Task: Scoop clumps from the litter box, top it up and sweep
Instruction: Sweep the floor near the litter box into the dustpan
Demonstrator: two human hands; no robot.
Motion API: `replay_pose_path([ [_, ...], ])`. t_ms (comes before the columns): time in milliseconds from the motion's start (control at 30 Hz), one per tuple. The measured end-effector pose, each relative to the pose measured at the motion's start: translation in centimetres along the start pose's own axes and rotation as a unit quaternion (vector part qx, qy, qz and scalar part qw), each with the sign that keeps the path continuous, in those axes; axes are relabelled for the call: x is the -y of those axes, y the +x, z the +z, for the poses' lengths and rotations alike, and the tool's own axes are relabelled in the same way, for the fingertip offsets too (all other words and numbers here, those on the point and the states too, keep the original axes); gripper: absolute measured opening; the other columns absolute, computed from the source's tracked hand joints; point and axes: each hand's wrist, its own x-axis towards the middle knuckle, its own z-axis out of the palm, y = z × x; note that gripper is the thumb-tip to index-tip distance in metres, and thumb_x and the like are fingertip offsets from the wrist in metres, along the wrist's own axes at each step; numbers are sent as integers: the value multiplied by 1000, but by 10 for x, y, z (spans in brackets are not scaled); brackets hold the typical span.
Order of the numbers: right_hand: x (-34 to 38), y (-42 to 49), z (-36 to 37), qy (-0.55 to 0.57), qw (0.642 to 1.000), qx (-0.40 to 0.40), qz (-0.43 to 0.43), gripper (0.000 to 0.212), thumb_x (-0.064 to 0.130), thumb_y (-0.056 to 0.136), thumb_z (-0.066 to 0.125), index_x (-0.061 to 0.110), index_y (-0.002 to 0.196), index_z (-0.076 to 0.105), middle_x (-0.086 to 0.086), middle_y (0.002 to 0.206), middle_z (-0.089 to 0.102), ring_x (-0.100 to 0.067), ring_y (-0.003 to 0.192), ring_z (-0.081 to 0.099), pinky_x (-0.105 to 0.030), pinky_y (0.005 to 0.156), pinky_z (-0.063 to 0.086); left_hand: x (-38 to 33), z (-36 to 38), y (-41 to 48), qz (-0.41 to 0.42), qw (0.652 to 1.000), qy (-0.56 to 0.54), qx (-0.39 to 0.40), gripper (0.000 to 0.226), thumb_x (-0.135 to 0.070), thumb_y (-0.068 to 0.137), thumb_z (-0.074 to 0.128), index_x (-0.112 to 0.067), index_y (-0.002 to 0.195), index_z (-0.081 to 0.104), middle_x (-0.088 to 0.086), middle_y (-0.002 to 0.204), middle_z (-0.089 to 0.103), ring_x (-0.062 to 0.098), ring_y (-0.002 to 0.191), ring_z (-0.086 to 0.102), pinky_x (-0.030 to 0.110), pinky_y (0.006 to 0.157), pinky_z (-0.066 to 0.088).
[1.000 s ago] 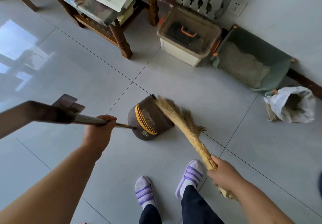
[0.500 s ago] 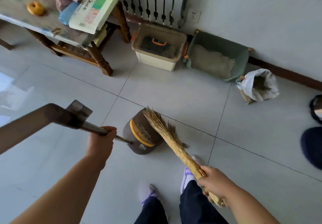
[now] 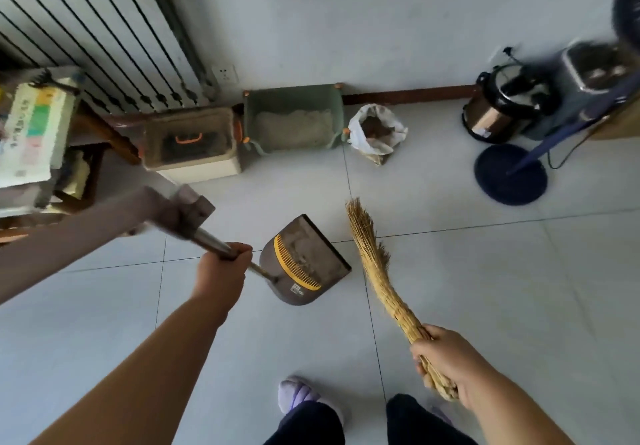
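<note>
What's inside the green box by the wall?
The green box holds pale sandy litter, heaped toward the back wall. Anything buried beneath that surface, and the box's bottom, is covered, so clumps cannot be ruled in or out.

Grey tiled floor [image 3: 450, 288], dark grout lines crossing. Against wall: lidded cream bin [image 3: 194, 146], green litter box [image 3: 294, 119] just beside it, open white bag [image 3: 377, 133] next along. Far right: steel pot [image 3: 491, 115], dark round stand base [image 3: 510, 174]. Mid-floor: brown dustpan [image 3: 304, 264], mouth toward straw broom [image 3: 374, 264] just beside it. Slippered foot [image 3: 298, 392] at bottom edge.
</note>
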Motion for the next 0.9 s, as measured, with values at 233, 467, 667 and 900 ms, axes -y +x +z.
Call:
replay_pose_path([
  [233,-89,-44,-106,112,993,-37,3,14,-2,85,53,0,96,62,-15,60,57,-21,43,50,-24,40,41,-70,122,-84,83,990,82,85,20,-14,91,61,-29,80,69,2,76,62,23,68,54,33,62,43],
  [467,-187,-95,-230,175,982,-66,-16,10,2,84,54,2,89,62,-14,60,60,-21,43,52,-24,42,41,-119,269,-204,117,975,121,148,12,-15,87,57,-18,82,66,5,68,53,23,63,46,30,53,34],
  [667,-257,-133,-325,270,958,-93,-30,15,0,88,52,-1,99,63,-15,66,60,-16,41,54,-21,40,42,-147,394,-308,161,952,149,212,12,-9,86,55,-13,79,65,6,69,48,22,63,44,30,55,35],
  [900,-321,-137,-413,439,888,-137,-9,20,-5,84,52,-3,100,63,-17,75,57,-20,57,56,-24,45,45,-163,524,-404,181,918,201,290,9,-16,90,56,-12,83,61,6,69,48,22,60,43,27,50,35],
])
